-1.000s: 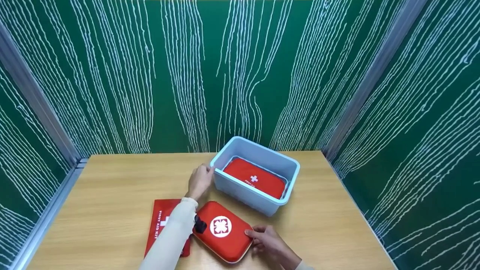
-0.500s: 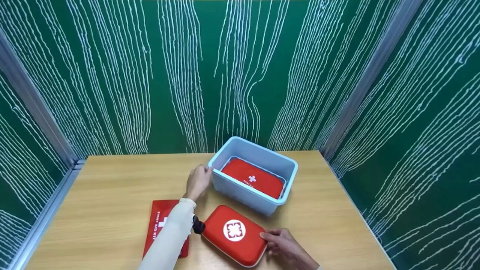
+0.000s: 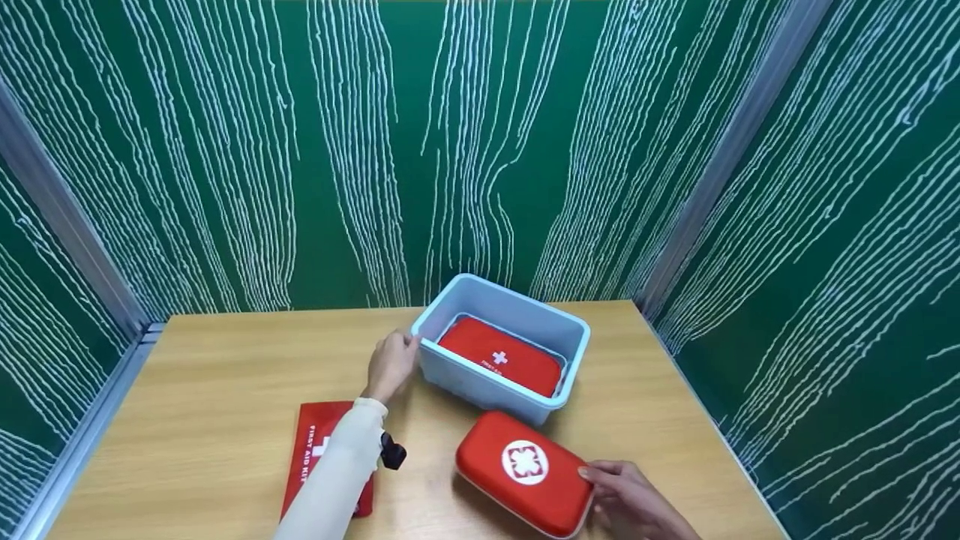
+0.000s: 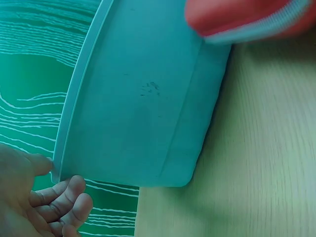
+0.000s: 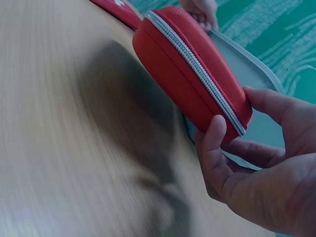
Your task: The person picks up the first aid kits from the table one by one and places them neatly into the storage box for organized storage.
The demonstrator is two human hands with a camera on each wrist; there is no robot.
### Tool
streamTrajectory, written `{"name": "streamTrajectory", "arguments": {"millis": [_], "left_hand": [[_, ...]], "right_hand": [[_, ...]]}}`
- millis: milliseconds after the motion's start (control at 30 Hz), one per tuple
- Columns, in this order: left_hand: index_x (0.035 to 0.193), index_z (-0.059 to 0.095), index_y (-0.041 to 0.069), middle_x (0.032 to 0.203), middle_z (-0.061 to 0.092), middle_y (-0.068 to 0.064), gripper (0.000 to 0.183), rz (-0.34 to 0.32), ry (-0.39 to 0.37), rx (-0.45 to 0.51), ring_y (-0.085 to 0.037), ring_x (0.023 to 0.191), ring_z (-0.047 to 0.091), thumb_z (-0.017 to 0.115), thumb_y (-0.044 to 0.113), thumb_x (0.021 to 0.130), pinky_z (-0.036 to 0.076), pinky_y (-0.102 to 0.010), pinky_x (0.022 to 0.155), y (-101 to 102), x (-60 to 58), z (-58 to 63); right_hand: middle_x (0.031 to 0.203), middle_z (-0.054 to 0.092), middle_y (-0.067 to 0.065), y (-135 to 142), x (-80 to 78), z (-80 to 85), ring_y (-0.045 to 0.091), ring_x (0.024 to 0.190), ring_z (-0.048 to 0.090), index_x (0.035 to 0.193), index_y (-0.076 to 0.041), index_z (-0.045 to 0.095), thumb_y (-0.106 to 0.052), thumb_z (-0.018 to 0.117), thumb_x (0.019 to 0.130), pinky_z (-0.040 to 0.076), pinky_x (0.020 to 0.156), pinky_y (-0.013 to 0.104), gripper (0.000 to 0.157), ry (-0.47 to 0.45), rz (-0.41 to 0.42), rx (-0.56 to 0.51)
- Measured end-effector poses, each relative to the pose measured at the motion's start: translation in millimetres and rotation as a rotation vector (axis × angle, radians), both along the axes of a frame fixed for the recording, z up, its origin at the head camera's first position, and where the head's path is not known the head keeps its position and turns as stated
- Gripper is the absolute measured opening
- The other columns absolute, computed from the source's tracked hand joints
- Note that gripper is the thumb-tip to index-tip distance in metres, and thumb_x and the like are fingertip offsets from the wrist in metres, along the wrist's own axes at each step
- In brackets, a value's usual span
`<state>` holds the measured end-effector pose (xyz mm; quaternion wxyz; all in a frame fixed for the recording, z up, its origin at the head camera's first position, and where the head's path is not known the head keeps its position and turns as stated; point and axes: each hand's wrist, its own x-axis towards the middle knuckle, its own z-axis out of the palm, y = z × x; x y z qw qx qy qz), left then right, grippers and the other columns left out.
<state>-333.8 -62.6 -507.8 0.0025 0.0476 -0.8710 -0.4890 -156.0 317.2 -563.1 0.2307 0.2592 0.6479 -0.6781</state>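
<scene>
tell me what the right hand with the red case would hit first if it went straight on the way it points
Probably the near side of the blue bin, with the red case in the right hand likely touching it first. Depth is unclear, so it might slip past.

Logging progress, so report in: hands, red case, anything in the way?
Left hand holds bin by its rim. Right hand grips red case above table. Possible obstruction: red kit inside bin.

Head cam looks forward-down from above — both wrist cams close in, tilted — all share light-blue rectangular plastic bin.
</scene>
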Motion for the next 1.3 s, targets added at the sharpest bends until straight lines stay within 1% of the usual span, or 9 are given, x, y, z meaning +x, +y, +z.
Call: {"name": "streamTrajectory", "arguments": {"millis": [100, 200, 267, 333, 533, 700, 900, 1100, 1300], "left_hand": [[0.106, 0.059, 0.006, 0.083, 0.055, -0.008, 0.027, 0.005, -0.015, 0.009, -0.020, 0.074, 0.055, 0.050, 0.031, 0.103, 0.042, -0.028, 0.060, -1.4, 0.0, -0.1], [0.101, 0.062, 0.006, 0.081, 0.058, -0.008, 0.028, 0.021, 0.035, -0.049, -0.021, 0.074, 0.055, 0.052, 0.032, 0.101, 0.041, -0.030, 0.062, -3.0, -1.5, -1.0], [0.098, 0.063, 0.006, 0.081, 0.059, -0.007, 0.028, 0.023, 0.058, -0.084, -0.021, 0.074, 0.054, 0.052, 0.032, 0.101, 0.040, -0.030, 0.064, -3.7, -2.2, -1.7], [0.097, 0.064, 0.006, 0.082, 0.059, -0.007, 0.029, 0.025, 0.068, -0.107, -0.021, 0.075, 0.054, 0.052, 0.032, 0.101, 0.040, -0.030, 0.065, -4.2, -3.1, -2.2], [0.102, 0.062, 0.006, 0.084, 0.057, -0.007, 0.028, 0.025, 0.023, -0.074, -0.021, 0.077, 0.054, 0.051, 0.032, 0.102, 0.040, -0.030, 0.065, -4.1, -2.6, -2.3], [0.101, 0.063, 0.006, 0.084, 0.058, -0.007, 0.029, 0.027, 0.032, -0.075, -0.021, 0.076, 0.054, 0.051, 0.032, 0.102, 0.040, -0.030, 0.065, -2.8, -2.2, -2.0], [0.099, 0.062, 0.006, 0.081, 0.056, -0.006, 0.028, 0.016, 0.043, -0.062, -0.020, 0.074, 0.053, 0.051, 0.031, 0.102, 0.040, -0.029, 0.063, -1.4, -2.7, -1.9], [0.099, 0.061, 0.007, 0.080, 0.055, -0.006, 0.027, 0.007, 0.039, -0.042, -0.020, 0.073, 0.053, 0.051, 0.032, 0.102, 0.040, -0.030, 0.063, -0.6, -1.9, -0.9], [0.098, 0.064, 0.005, 0.083, 0.059, -0.006, 0.029, 0.007, 0.069, -0.083, -0.020, 0.077, 0.053, 0.051, 0.030, 0.101, 0.041, -0.031, 0.067, 0.4, -1.4, -0.5]], "right_hand": [[0.142, 0.023, 0.020, 15.9, 5.1, 3.2, 0.038, 0.119, 0.044, 0.142, -0.008, 0.016, -0.041, 0.077, 0.081, 0.050, 0.096, 0.043, 0.092, -0.002, -0.022, 0.004], [0.139, 0.043, 0.019, 33.0, 4.8, 4.3, 0.032, 0.112, 0.056, 0.143, 0.001, 0.027, -0.040, 0.071, 0.087, 0.052, 0.094, 0.041, 0.082, 0.051, 0.089, 0.019], [0.130, 0.059, 0.014, 44.6, 4.2, 4.8, 0.027, 0.105, 0.063, 0.141, 0.004, 0.039, -0.039, 0.067, 0.091, 0.052, 0.093, 0.039, 0.071, 0.085, 0.169, 0.002], [0.121, 0.067, 0.013, 54.4, 2.9, 4.5, 0.025, 0.101, 0.068, 0.137, 0.005, 0.048, -0.039, 0.062, 0.095, 0.052, 0.093, 0.038, 0.062, 0.121, 0.240, -0.015], [0.124, 0.066, 0.009, 76.5, 9.8, 9.1, 0.027, 0.108, 0.067, 0.138, 0.000, 0.049, -0.036, 0.058, 0.097, 0.048, 0.098, 0.045, 0.055, 0.083, 0.259, -0.103], [0.120, 0.069, 0.007, 98.9, 11.7, 14.2, 0.025, 0.105, 0.068, 0.133, -0.003, 0.057, -0.036, 0.055, 0.099, 0.050, 0.096, 0.041, 0.047, 0.124, 0.289, -0.085], [0.116, 0.071, 0.004, 121.7, 10.9, 21.9, 0.024, 0.102, 0.070, 0.128, -0.007, 0.063, -0.034, 0.055, 0.100, 0.052, 0.093, 0.036, 0.040, 0.134, 0.253, -0.090], [0.113, 0.072, 0.001, 138.0, 14.6, 30.4, 0.022, 0.101, 0.070, 0.118, -0.013, 0.070, -0.031, 0.056, 0.099, 0.052, 0.092, 0.035, 0.030, 0.133, 0.185, -0.123], [0.108, 0.073, -0.001, 153.8, 16.8, 43.5, 0.023, 0.098, 0.072, 0.108, -0.018, 0.074, -0.030, 0.055, 0.100, 0.053, 0.089, 0.033, 0.024, 0.140, 0.120, -0.147]]}}
